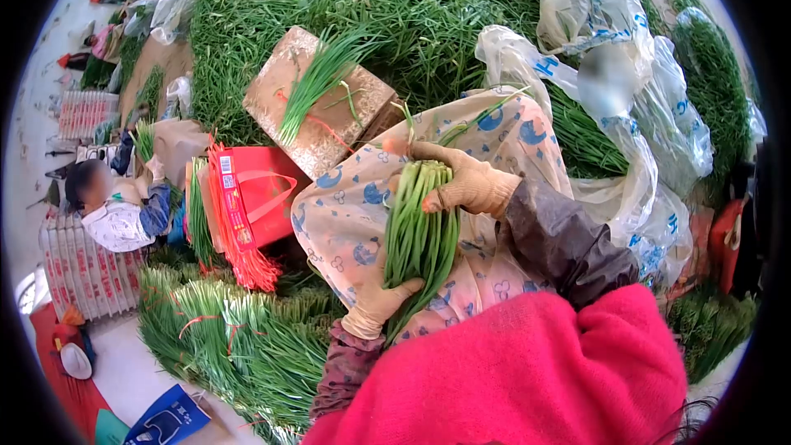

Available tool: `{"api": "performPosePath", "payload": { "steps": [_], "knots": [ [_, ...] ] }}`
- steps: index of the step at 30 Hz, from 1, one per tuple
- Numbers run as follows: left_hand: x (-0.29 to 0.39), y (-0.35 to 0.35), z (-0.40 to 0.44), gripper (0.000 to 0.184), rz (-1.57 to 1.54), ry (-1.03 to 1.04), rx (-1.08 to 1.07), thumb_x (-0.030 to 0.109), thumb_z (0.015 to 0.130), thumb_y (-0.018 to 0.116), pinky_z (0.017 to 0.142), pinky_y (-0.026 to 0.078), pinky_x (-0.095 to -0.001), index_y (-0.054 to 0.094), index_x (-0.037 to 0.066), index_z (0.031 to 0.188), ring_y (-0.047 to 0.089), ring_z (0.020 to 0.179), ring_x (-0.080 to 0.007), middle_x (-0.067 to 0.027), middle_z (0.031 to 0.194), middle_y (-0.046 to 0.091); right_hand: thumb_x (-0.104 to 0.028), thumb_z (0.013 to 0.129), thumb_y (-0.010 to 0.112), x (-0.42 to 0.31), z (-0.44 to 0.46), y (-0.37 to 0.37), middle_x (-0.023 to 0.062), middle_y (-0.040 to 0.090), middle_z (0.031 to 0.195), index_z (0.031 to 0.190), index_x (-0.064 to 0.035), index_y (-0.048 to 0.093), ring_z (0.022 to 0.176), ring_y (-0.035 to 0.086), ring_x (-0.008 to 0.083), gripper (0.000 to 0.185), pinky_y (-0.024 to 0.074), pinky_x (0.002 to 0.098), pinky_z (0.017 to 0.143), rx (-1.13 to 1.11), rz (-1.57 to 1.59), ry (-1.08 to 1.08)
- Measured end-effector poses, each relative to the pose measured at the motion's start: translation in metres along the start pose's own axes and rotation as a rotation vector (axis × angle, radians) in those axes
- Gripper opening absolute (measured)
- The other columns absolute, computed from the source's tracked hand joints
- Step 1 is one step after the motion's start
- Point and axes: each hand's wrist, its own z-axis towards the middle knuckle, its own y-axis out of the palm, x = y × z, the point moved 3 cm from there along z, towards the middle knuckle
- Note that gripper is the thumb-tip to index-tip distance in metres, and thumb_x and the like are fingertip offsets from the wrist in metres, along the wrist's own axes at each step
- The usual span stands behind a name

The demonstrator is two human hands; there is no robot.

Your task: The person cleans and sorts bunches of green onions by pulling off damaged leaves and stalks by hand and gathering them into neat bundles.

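A thick bundle of green stalks lies over my lap, its pale cut ends toward the top. My left hand, in a beige glove, is closed round the bundle's lower left side. My right hand, gloved with bare fingertips, is wrapped on the cut ends at the upper right. A patterned apron covers my knees beneath the bundle. Just beyond my knees, a smaller bunch of stalks with a red tie rests on a worn box.
A red bag with red ties stands left of my knees. Tied bundles are piled at lower left. Loose stalks are heaped ahead, plastic bags at right. A co-worker sits at far left.
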Motion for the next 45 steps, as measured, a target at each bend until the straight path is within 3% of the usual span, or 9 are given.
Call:
{"api": "performPosePath", "payload": {
  "steps": [6,11,16,20,24,28,30,36,45],
  "knots": [
    [0.019,0.014,-0.011,0.097,0.666,0.574,0.288,0.005,0.071,0.072,0.109,0.029,-0.0364,0.012,0.0,0.148,0.034,0.135,-0.0352,-0.0264,0.146,0.029,-0.009,0.072,0.08,0.015,-0.001,-0.012,0.0096,0.063,0.112,0.13,-0.0007,0.048,0.104,0.06,0.0186,0.067,0.0464,0.0324,0.096,0.038,0.126,0.099],
    [0.033,0.025,-0.012,0.092,0.856,0.318,0.17,0.004,0.071,0.067,0.084,0.051,-0.0409,0.021,0.016,0.149,0.054,0.112,-0.0423,-0.017,0.151,0.024,-0.008,0.07,0.08,-0.003,-0.01,0.019,0.0125,0.062,0.113,0.12,0.001,0.053,0.106,0.06,0.023,0.056,0.0464,0.0366,0.096,0.099,0.102,0.067],
    [0.031,0.017,-0.004,0.09,0.717,0.556,0.201,0.009,0.072,0.07,0.087,0.049,-0.0425,0.022,0.013,0.148,0.052,0.111,-0.0441,-0.0213,0.148,0.028,-0.005,0.074,0.074,-0.034,0.004,0.017,0.0115,0.066,0.097,0.105,0.0022,0.058,0.088,0.065,0.0212,0.035,0.0526,0.0328,0.083,0.345,-0.094,0.066],
    [0.036,-0.003,-0.008,0.091,0.787,0.461,0.358,0.008,0.072,0.071,0.103,0.037,-0.0397,0.021,0.004,0.147,0.045,0.124,-0.0398,-0.0259,0.138,0.041,-0.002,0.073,0.07,-0.143,0.035,-0.011,0.0123,0.066,0.086,0.093,-0.0013,0.06,0.077,0.067,0.0245,0.022,0.0568,0.0381,0.07,0.405,-0.146,-0.399],
    [0.007,-0.028,0.002,0.093,1.347,0.513,0.624,0.043,0.069,0.073,0.109,0.026,-0.0466,0.032,0.005,0.144,0.043,0.125,-0.0379,-0.0243,0.136,0.044,-0.011,0.08,0.07,-0.255,0.034,0.042,0.0074,0.064,0.093,0.095,-0.0083,0.062,0.087,0.065,0.0214,0.017,0.0561,0.039,0.075,-0.148,-0.262,-0.831],
    [0.024,-0.029,0.005,0.1,1.4,0.436,0.57,0.043,0.064,0.077,0.109,0.026,-0.0468,0.031,0.001,0.143,0.04,0.127,-0.0378,-0.0237,0.137,0.043,-0.021,0.081,0.074,-0.289,0.064,0.048,0.0015,0.066,0.09,0.093,-0.0111,0.067,0.078,0.061,0.011,0.017,0.0522,0.0231,0.067,0.627,-1.154,-0.617],
    [0.037,-0.042,0.001,0.095,1.086,0.539,0.47,0.038,0.067,0.075,0.108,0.027,-0.0496,0.028,0.012,0.146,0.038,0.126,-0.0429,-0.0256,0.142,0.035,-0.018,0.081,0.074,-0.283,0.075,0.065,0.0018,0.067,0.091,0.096,-0.0144,0.068,0.072,0.06,0.0093,0.017,0.0513,0.0201,0.064,0.341,-0.874,-0.848],
    [0.177,-0.04,-0.027,0.122,0.427,1.069,0.345,0.041,0.067,0.083,0.111,0.026,-0.0389,0.002,-0.002,0.148,0.023,0.14,-0.0301,-0.0269,0.152,0.014,-0.011,0.079,0.072,-0.253,0.097,0.113,0.0052,0.067,0.099,0.103,-0.0076,0.065,0.083,0.064,0.0125,0.025,0.0544,0.0232,0.071,0.408,-1.319,-0.587],
    [0.249,-0.015,0.051,0.109,-0.055,1.338,0.455,0.013,0.061,0.084,0.102,0.04,-0.0354,0.014,-0.002,0.143,0.04,0.128,-0.0301,-0.0274,0.141,0.034,-0.022,0.075,0.069,-0.203,0.075,0.207,0.0051,0.069,0.084,0.092,-0.0153,0.069,0.077,0.064,0.0176,0.019,0.0518,0.0304,0.071,0.398,-1.292,-0.508]
  ]
}}
